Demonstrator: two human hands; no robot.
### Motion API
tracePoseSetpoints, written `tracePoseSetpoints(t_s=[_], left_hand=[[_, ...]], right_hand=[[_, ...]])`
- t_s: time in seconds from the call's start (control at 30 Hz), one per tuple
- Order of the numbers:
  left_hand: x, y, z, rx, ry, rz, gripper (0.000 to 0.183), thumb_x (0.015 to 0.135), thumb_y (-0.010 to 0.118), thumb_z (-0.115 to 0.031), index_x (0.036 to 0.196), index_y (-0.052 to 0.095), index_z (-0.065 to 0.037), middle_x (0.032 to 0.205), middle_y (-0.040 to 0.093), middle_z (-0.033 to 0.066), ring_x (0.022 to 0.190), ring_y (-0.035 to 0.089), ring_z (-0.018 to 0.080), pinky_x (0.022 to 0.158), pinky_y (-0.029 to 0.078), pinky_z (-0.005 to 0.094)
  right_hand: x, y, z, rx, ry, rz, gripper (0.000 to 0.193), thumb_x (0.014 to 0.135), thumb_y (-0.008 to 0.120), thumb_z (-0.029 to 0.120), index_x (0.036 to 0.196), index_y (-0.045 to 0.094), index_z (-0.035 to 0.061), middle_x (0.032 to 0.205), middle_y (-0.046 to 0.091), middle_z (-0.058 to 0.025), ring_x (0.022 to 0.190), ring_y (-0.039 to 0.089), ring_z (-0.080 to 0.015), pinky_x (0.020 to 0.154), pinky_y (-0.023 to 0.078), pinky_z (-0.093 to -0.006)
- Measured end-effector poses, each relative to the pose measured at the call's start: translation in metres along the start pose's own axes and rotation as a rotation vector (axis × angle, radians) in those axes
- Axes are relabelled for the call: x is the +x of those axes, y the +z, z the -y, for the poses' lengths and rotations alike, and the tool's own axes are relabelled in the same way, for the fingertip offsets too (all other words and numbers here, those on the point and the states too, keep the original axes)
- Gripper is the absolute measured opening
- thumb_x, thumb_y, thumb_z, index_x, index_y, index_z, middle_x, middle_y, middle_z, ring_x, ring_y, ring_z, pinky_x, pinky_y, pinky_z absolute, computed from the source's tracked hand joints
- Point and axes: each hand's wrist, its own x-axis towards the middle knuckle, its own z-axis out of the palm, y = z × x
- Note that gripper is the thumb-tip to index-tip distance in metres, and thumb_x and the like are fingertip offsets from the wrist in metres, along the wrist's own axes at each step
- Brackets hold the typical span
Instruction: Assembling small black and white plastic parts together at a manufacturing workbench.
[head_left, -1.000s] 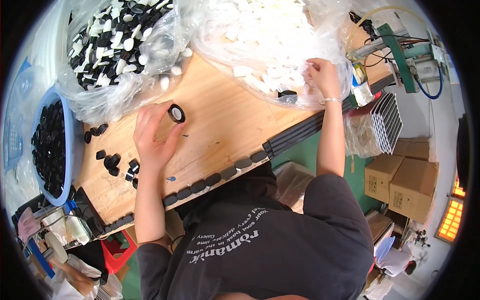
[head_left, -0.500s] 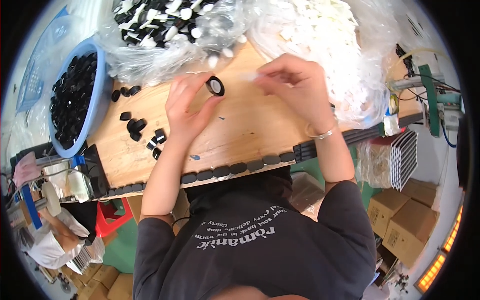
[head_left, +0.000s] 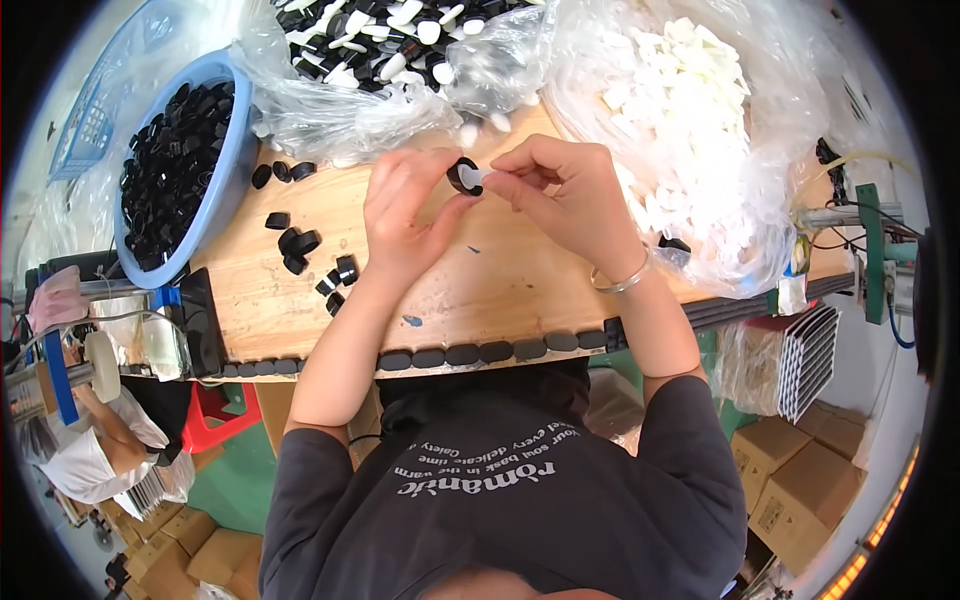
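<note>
Between thumb and forefinger, my left hand [head_left: 408,205] grips a round black cap [head_left: 461,178], its open side turned to the right. My right hand [head_left: 560,185] pinches a small white piece [head_left: 475,178] and holds it at the mouth of the cap; how far it sits inside, I cannot tell. Left of my left forearm, several loose black caps [head_left: 298,242] lie on the wooden table [head_left: 490,270]. A large heap of white pieces [head_left: 685,120] rests in clear plastic to the right of my right hand.
A blue basin [head_left: 232,140] full of black caps stands at the left. Behind my hands a clear plastic bag [head_left: 360,125] holds mixed black and white parts. Dark padding [head_left: 495,352] lines the table's near edge. At far left sits another person [head_left: 110,450]; cardboard boxes [head_left: 800,500] are stacked lower right.
My right hand has moved left, bringing the white piece to the cap. My left hand has shifted slightly right, still gripping the cap. The whole view has shifted a little.
</note>
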Motion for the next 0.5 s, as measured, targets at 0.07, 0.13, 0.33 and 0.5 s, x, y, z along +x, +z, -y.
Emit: tracePoseSetpoints(t_s=[0.07,0.13,0.33,0.5], left_hand=[[0.0,0.001,0.0,0.003,0.019,0.002,0.046,0.058,0.081,-0.002,0.102,0.065,-0.002,0.094,0.066,0.0078,0.084,0.058,0.0266,0.075,0.047,0.0356],[0.0,0.002,0.0,-0.001,0.029,0.013,0.046,0.058,0.081,-0.002,0.102,0.065,-0.002,0.094,0.066,0.0078,0.084,0.058,0.0266,0.075,0.047,0.0356],[-0.001,0.005,-0.002,-0.025,0.027,0.022,0.045,0.058,0.081,-0.002,0.1,0.065,-0.001,0.094,0.066,0.008,0.084,0.058,0.0267,0.074,0.047,0.0352],[-0.001,0.006,-0.004,-0.025,0.014,0.0,0.044,0.058,0.08,-0.001,0.1,0.066,0.0,0.094,0.066,0.0084,0.084,0.058,0.0271,0.074,0.047,0.0348]], right_hand=[[0.001,0.001,-0.001,-0.043,-0.044,-0.007,0.009,0.08,0.073,0.004,0.084,0.068,-0.002,0.071,0.067,-0.004,0.06,0.061,-0.0063,0.056,0.05,-0.0192],[0.001,0.003,-0.004,-0.085,-0.086,-0.014,0.008,0.08,0.073,0.004,0.083,0.068,-0.0018,0.071,0.068,-0.0047,0.06,0.061,-0.007,0.056,0.05,-0.0198],[0.002,0.007,-0.008,-0.14,-0.219,-0.081,0.009,0.078,0.074,0.005,0.081,0.068,-0.0007,0.07,0.068,-0.0079,0.058,0.062,-0.0111,0.054,0.049,-0.0213],[-0.004,0.021,-0.009,-0.294,-0.291,-0.273,0.01,0.078,0.074,0.007,0.081,0.066,0.0016,0.067,0.063,-0.0067,0.051,0.057,-0.0132,0.049,0.046,-0.024]])
